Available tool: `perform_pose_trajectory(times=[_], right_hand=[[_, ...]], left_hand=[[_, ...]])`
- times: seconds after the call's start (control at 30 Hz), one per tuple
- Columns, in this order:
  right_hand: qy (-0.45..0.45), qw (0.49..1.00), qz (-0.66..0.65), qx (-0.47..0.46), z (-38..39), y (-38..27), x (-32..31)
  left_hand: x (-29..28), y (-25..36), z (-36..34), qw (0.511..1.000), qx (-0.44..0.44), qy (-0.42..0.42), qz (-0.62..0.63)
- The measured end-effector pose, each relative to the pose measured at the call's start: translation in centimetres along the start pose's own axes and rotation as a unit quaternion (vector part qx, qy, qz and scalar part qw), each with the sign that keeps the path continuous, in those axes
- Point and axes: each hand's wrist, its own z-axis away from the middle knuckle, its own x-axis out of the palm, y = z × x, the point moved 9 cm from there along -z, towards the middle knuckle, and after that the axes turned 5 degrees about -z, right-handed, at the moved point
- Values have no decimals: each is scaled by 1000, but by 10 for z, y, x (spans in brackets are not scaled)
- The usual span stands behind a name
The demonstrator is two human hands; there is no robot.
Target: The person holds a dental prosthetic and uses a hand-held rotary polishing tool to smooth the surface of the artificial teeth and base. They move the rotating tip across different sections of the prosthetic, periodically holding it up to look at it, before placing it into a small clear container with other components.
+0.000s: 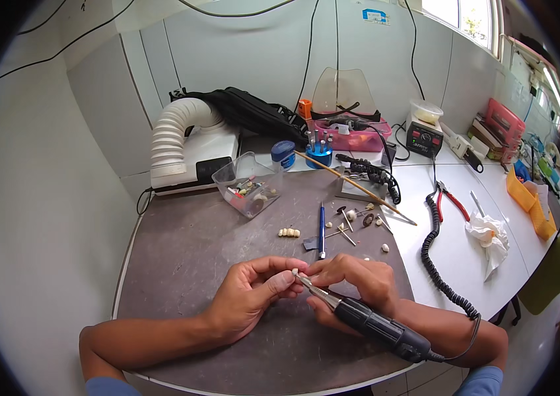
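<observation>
Apparently a pale tooth [295, 271] in left hand [248, 297], handpiece [378, 327] in right hand [362, 282].

Tilted black handpiece [382, 329], probably whitish crown [295, 271]

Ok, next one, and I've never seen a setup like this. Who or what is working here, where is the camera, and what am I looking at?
There is no machine arm: a person works bare-handed. The single picture comes from a wide fisheye camera on their head, looking down, so straight edges bend near the rim.

The left hand pinches a small pale piece. The right hand grips a black handpiece, its metal nose pointing at the piece; whether they touch is too small to tell.

On the brown surface lie a blue pen, a pale tooth-like row and a clear box of small parts.
</observation>
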Motion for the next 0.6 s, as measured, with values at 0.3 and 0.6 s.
perform_pose_trajectory(times=[0.3, 0.6], right_hand=[[3, 1000, -3, 2, -1, 1, 1], [3, 1000, -2, 7, -2, 2, 1]], left_hand=[[-5, 1, 0, 1000, 5, 10, 4], [-4, 2, 0, 1000, -8, 21, 7]])
